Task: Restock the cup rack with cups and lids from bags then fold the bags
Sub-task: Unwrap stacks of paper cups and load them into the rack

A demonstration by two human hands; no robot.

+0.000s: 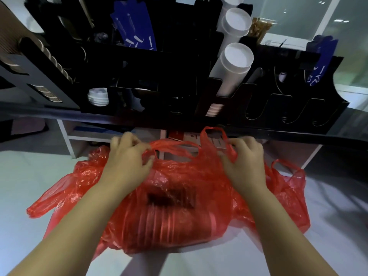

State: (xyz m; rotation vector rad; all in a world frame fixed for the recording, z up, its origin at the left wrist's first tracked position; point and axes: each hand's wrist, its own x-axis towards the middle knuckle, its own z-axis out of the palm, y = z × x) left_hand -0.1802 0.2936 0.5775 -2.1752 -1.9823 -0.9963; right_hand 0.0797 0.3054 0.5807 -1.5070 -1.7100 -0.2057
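Red bag (179, 206): thin, translucent, crinkled plastic; lies on a pale surface in front of the counter, mouth towards the rack.
Handles: two loops at the far end, one twisted and pinched by the left grip (129, 154), the other pinched by the right grip (245, 156).
Cups in bag (169, 222): ribbed stack on its side, seen through the plastic.
Other red plastic (288, 186): spreads out on both sides; number of bags unclear.
Cup rack (159, 62): black, slotted, standing on the counter.
White cups (233, 66): tilted stacks in the rack's right-centre slots, round ends towards the camera.
Lids (98, 96): short white stack in a lower left compartment.
Brown cups (57, 64): ribbed row at the rack's left.
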